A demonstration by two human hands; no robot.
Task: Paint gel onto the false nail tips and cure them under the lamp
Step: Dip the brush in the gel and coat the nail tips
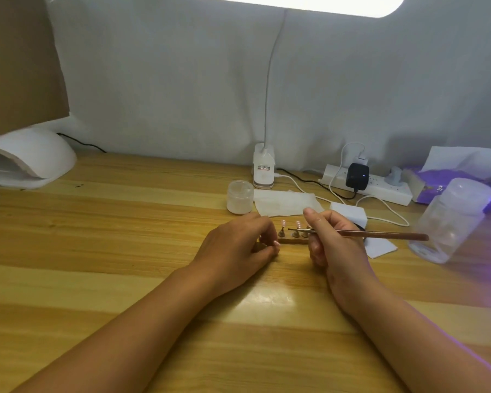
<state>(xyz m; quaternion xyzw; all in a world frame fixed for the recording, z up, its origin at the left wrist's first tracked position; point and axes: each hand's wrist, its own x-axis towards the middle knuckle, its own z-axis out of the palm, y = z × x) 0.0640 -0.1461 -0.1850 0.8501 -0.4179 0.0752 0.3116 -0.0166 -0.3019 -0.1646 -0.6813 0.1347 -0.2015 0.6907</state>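
Note:
A narrow brown holder bar lies on the wooden desk with small stands carrying pale pink false nail tips. My left hand grips the bar's left end with curled fingers. My right hand pinches a thin brown brush that lies level, its fine tip pointing left at the stands near the second nail tip. Part of the bar is hidden behind my right hand. The white curing lamp stands at the far left of the desk.
A small frosted jar and a white wipe sit just behind the holder. A desk-lamp base, power strip with cables, a white block, a clear plastic jar and a purple packet crowd the right.

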